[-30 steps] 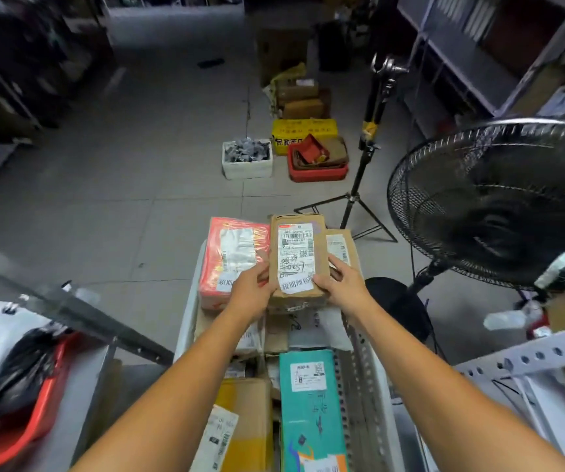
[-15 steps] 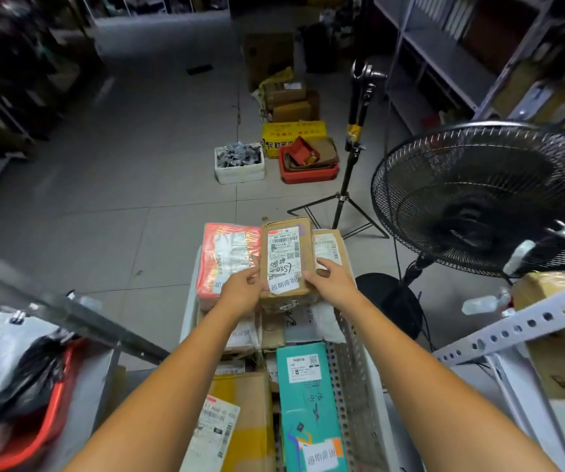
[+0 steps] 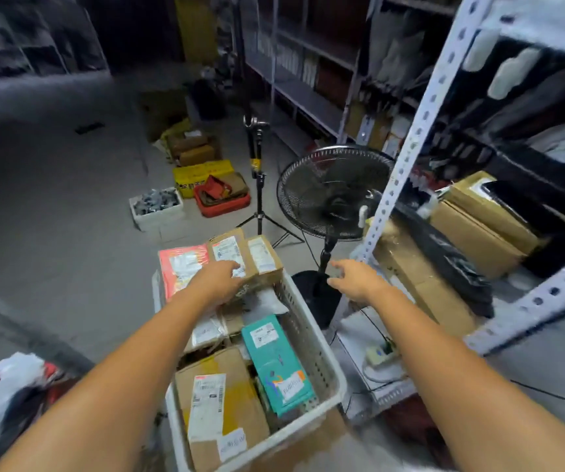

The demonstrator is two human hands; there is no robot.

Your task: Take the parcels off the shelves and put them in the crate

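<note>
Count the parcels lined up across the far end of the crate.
3: a red parcel at left, a middle brown box that the left hand touches, and a right brown box. Others may be hidden beneath them.

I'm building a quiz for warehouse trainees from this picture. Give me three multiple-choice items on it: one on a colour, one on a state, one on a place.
1. What colour is the standing fan? A white; B black; C red.
2. The right hand is: A gripping a parcel; B open, holding nothing; C a closed fist.
3. Where does the teal parcel lie? A in the right hand; B on the fan's base; C inside the white crate.
Answers: 1 B, its cage and stand are black. 2 B, its fingers are spread in the air. 3 C, it lies by the crate's right wall.
</note>
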